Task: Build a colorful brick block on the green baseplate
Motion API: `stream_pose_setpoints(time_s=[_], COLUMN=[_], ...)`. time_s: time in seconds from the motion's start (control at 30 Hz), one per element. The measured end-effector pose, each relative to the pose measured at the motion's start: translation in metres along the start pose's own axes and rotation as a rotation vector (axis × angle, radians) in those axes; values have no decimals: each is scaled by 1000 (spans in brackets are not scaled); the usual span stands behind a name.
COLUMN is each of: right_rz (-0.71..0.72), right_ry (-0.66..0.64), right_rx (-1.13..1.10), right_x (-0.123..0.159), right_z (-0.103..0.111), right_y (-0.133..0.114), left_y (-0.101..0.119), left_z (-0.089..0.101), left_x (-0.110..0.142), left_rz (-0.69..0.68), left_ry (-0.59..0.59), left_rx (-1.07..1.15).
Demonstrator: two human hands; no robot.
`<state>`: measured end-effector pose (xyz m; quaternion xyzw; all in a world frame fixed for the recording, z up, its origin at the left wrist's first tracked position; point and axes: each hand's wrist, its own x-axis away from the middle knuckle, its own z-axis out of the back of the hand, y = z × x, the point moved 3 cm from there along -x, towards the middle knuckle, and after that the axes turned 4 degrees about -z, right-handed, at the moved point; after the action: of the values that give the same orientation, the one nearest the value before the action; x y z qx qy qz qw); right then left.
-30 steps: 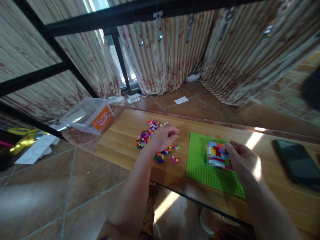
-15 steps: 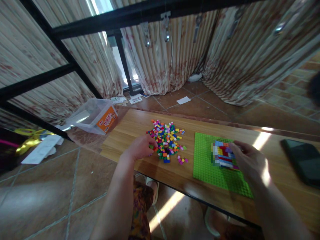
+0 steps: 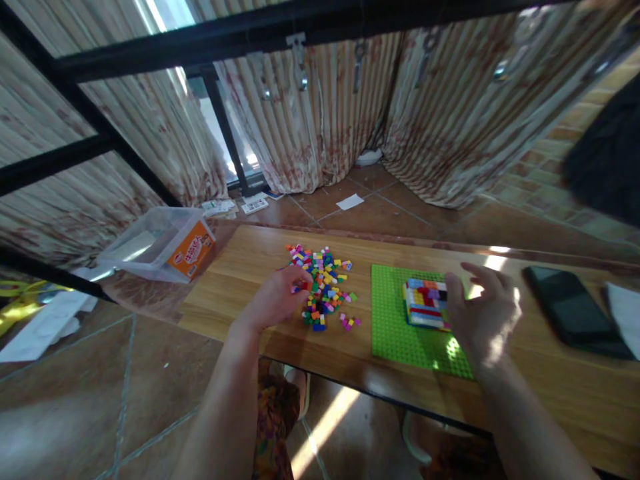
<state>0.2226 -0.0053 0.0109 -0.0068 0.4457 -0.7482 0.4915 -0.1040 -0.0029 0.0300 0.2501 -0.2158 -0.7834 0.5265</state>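
My left hand (image 3: 280,295) is at the left edge of a loose pile of small colourful toy bricks (image 3: 327,277). Its fingers are curled together among the bricks; what they pinch, if anything, is too small to make out. On a green studded baseplate (image 3: 393,333) sits a low, many-coloured brick build (image 3: 425,308), with red, white, blue and yellow rows. My right hand (image 3: 483,310) hovers over the plate's right side, beside the build. Thumb and fingers are spread apart, with nothing seen between them; the hand hides the build's right end.
The wooden bench (image 3: 235,267) carries everything, with a dark phone (image 3: 575,310) and a white paper (image 3: 625,310) at the right. A clear plastic box (image 3: 160,243) with an orange label stands beyond the left end. Curtains (image 3: 320,127) hang behind a black metal frame.
My right hand has drawn back from the build and its fingers have spread. My left hand stays at the pile, its fingers slightly shifted. The whole view has turned a little to the right.
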Motion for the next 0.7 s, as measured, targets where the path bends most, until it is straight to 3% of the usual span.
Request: stream_pose_setpoints(time_s=[0.03,0.1,0.13,0.23,0.37,0.7], right_rz=[85,126,107,-64,-321,-557], right_ry=[-13,-220,-372,-636,-732,-794], right_rx=[-71,-294,-390,-706,-916,-1118], right_x=[6,23,32,55,61,61], right_z=[1,-6,-12,-28,-41,-42], right_y=[-8,-24,-32,-51,-59,-52], left_y=[7,21,28,47,58,60], left_z=[-5,-19,-27,-48,-60,-64], left_x=[-3,-10,-13,-20,-25,-29], left_rz=[-13,-47,-67,-132,-170,-164], left_ry=[26,39,36,17,-7,-5], left_rx=[46,141,185,283,363,449])
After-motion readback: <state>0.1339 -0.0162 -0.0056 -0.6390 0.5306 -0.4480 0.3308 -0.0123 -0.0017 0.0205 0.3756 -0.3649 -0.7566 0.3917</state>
